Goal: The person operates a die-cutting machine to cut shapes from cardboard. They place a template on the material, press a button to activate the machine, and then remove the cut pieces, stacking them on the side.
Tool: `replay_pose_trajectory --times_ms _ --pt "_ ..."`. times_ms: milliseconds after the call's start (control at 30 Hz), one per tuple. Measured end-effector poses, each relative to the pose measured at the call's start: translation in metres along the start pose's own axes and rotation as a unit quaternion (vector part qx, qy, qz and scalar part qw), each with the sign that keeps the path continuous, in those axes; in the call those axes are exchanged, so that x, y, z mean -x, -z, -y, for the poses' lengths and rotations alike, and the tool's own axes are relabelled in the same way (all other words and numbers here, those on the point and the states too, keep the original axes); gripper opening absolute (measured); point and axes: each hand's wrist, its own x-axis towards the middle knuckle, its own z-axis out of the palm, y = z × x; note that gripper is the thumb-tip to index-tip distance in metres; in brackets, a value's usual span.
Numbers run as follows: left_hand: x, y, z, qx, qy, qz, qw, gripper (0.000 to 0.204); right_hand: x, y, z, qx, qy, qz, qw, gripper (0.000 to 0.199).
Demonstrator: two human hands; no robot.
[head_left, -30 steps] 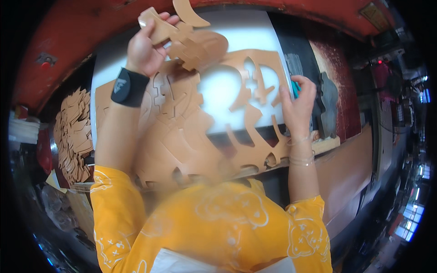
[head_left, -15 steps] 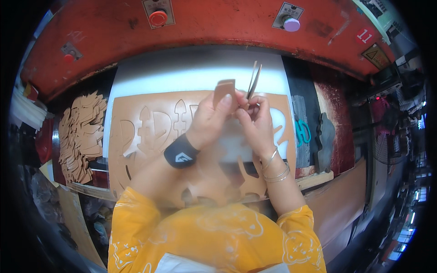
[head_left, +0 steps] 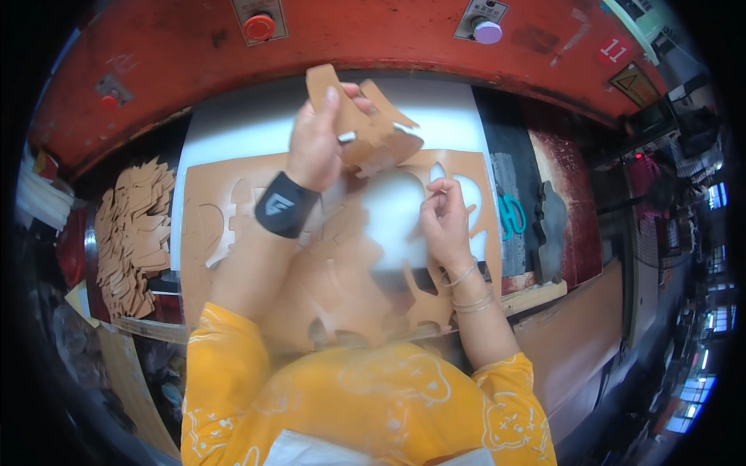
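My left hand is raised over the far part of the work surface, gripping several tan leather cut-outs with the thumb across the front one. The cut-outs fan out to the right of the fingers, blurred by motion. Lower and to the right, my right hand hovers over the cut sheet with its fingers curled in a pinch. What it holds, if anything, is hidden. Beneath both hands lies a tan leather sheet with cut outlines and open holes, on a white board.
Cut tan pieces form a heap at the left. Teal-handled scissors and a dark, jagged-edged piece lie at the right. A red machine beam with push buttons spans the far side. A brown sheet lies at lower right.
My left hand has moved up and left with the leather cut-outs, away from the right hand. My right hand has lowered slightly; the tweezers seen in it earlier no longer show clearly.
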Motion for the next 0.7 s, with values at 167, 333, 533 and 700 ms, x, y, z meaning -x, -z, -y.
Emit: replay_pose_trajectory --times_ms 167,333,533,700 --pt "0.003 0.001 0.000 0.000 0.041 0.048 0.998 0.031 -0.009 -0.014 0.018 -0.013 0.078 -0.051 0.996 0.024" --pt "0.018 0.005 0.022 0.080 0.095 0.099 0.987 0.030 -0.029 -0.029 0.016 -0.007 0.138 -0.065 0.988 0.021" --pt "-0.004 0.043 0.017 0.155 0.109 0.153 0.970 0.031 -0.022 -0.019 0.000 0.017 0.163 -0.055 0.985 0.007" --pt "-0.047 0.058 -0.030 0.175 0.010 -0.089 0.980 0.032 -0.009 0.018 -0.023 0.215 0.072 -0.047 0.973 0.003"
